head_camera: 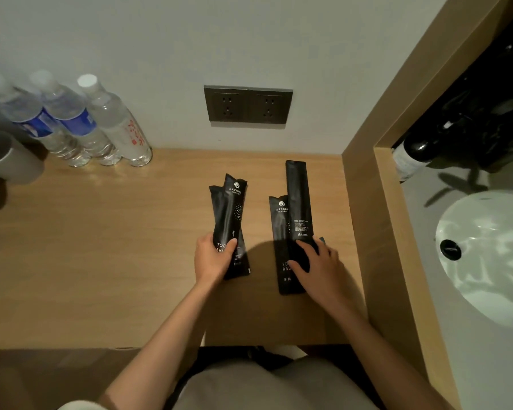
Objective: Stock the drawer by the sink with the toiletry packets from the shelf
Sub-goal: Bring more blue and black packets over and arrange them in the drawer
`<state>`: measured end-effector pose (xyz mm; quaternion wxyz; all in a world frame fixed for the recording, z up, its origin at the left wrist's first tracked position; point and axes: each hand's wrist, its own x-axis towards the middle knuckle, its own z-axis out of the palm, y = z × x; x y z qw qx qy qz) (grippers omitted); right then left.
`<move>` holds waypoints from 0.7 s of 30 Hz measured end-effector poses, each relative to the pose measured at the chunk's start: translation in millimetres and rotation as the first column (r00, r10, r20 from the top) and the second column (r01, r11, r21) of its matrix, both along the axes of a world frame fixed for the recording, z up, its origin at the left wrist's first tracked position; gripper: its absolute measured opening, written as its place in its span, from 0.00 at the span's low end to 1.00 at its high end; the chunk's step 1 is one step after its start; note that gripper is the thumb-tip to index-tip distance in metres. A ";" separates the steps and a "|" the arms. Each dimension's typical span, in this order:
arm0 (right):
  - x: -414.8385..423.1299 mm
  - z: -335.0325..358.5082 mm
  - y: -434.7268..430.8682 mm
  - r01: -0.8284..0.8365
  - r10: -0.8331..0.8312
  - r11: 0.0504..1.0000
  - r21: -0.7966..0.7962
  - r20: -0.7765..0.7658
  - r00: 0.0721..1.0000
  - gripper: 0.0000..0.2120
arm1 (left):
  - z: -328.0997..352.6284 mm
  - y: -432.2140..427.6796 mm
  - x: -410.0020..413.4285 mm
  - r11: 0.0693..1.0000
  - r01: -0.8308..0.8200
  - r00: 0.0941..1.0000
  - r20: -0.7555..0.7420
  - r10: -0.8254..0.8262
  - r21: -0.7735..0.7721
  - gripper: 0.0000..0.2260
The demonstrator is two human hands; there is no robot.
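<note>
Black toothbrush packets lie on a wooden shelf (101, 247). My left hand (212, 258) is closed around the lower end of a pair of overlapping packets (230, 214), lifting them slightly. My right hand (317, 267) rests on two more packets (296, 202): a long one lying back side up across a shorter one printed with white text. Its fingers press on their lower ends, and whether they grip is unclear. The edge of another small packet (322, 240) peeks out by the right fingers. No drawer is in view.
Three water bottles (80, 119) stand at the back left beside a grey cup (6, 161). Two wall sockets (248, 106) sit above the shelf. A wooden partition (367, 202) separates the shelf from a white sink (492, 247) and a dark bottle (418, 155) on the right.
</note>
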<state>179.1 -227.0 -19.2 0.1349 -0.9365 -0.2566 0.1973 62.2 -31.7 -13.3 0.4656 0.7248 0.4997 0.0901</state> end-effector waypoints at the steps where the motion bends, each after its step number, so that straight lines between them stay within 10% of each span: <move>1: 1.5 2.6 4.7 0.014 -0.014 1.000 0.009 0.011 1.000 0.26 | -1.5 -0.9 0.4 1.000 -0.008 1.000 -0.003 0.008 -0.001 0.10; 21: 65.6 8.9 71.2 0.428 -0.365 0.882 0.199 -0.286 0.886 0.40 | 0.4 -18.9 10.5 0.994 -0.102 0.990 -0.092 0.105 0.041 0.16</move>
